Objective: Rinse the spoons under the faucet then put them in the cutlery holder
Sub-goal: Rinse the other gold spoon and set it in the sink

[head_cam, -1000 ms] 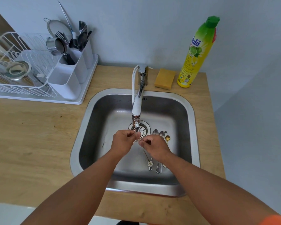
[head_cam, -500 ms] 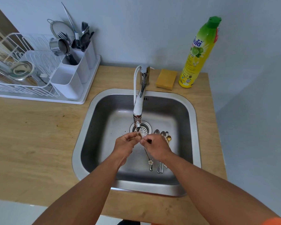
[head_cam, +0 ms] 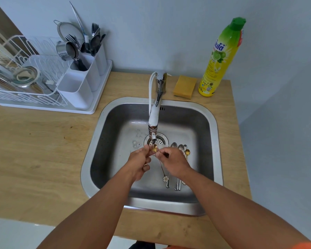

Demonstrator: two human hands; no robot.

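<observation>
A small gold spoon (head_cam: 154, 148) with a flower-tipped handle (head_cam: 166, 178) is held bowl-up under the faucet spout (head_cam: 153, 135). My right hand (head_cam: 172, 163) pinches its stem and my left hand (head_cam: 138, 161) has its fingertips on the bowl. Several more spoons (head_cam: 180, 151), silver and gold, lie on the sink floor just right of my right hand. The white cutlery holder (head_cam: 83, 81) stands at the left on the dish rack tray, with forks and spoons in its far compartment.
A steel sink (head_cam: 212, 123) is set in a wooden counter (head_cam: 34, 150). A white dish rack (head_cam: 22, 83) holds metal items at far left. A yellow sponge (head_cam: 184, 86) and a dish-soap bottle (head_cam: 221, 58) stand behind the sink.
Both hands stay under the spout with the spoon; the fingers have shifted slightly, and the gold bowl now shows between them.
</observation>
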